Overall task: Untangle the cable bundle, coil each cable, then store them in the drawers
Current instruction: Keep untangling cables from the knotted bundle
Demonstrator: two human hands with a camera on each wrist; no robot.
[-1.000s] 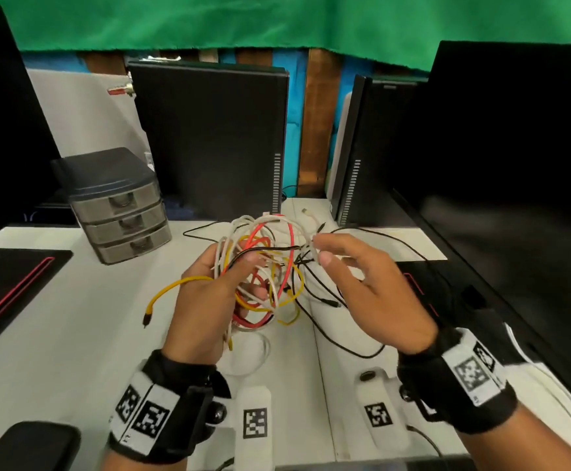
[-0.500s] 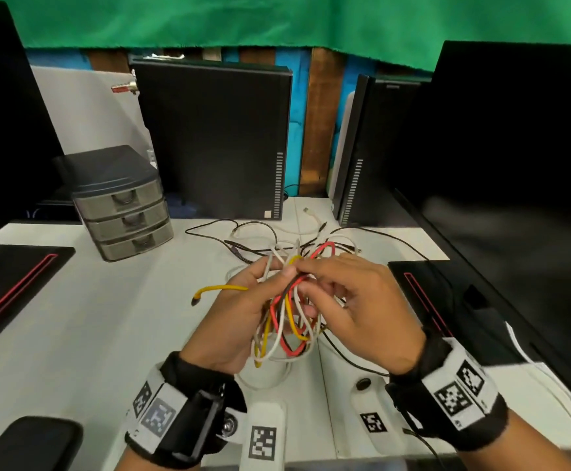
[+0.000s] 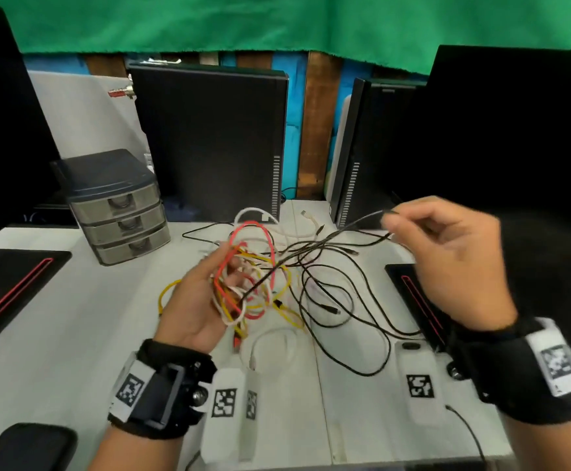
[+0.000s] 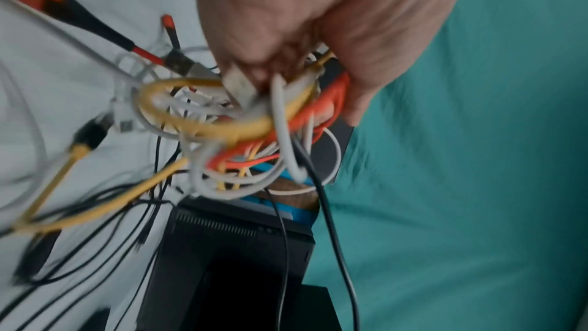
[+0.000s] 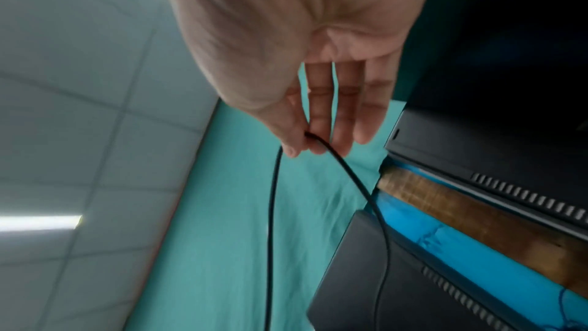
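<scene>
Centre of the head view: left hand (image 3: 202,300) clenches a tangled bundle of red, yellow and white cables (image 3: 250,283) above the white tabletop (image 3: 73,317). Right hand (image 3: 453,260), raised at right of frame, pinches a thin black cable (image 3: 318,249) between thumb and fingertips (image 5: 318,145); it runs taut down-left into the bundle. More black loops lie on the table. Grey three-drawer plastic unit (image 3: 121,212), all drawers closed, stands upper left.

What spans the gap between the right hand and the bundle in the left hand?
In the head view, a taut black cable runs from the right hand to the bundle.
</scene>
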